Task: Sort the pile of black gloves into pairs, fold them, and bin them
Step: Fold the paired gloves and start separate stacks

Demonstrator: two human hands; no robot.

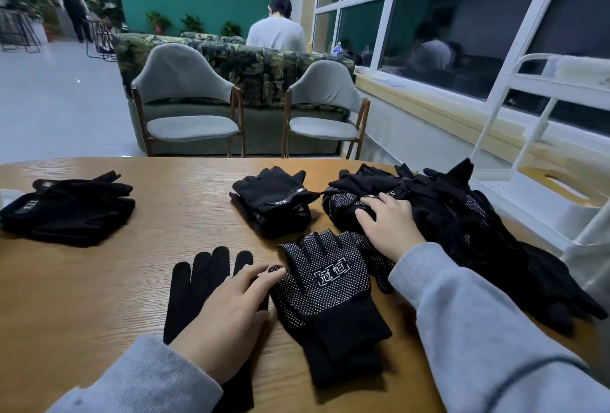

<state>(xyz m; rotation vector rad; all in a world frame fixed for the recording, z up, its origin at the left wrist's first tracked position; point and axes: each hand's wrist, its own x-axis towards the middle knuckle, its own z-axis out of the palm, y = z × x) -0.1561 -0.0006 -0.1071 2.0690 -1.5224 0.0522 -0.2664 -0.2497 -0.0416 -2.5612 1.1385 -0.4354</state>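
Observation:
A plain black glove (194, 280) lies flat on the wooden table (99, 280), and my left hand (227, 317) rests on it with straight fingers. Beside it lies a dotted black glove (326, 284) with a white logo, palm up. My right hand (389, 222) lies flat with its fingers on a dotted glove at the near edge of the loose glove pile (462, 214) on the right. A folded stack of gloves (274, 198) sits in the middle. Another stack of gloves (69, 208) lies at the far left.
A white wire cart (541, 181) with a yellow tray stands at the table's right end, close to the pile. Two grey chairs (188, 99) stand beyond the table's far edge. One person sits behind the sofa; another stands far off at the left.

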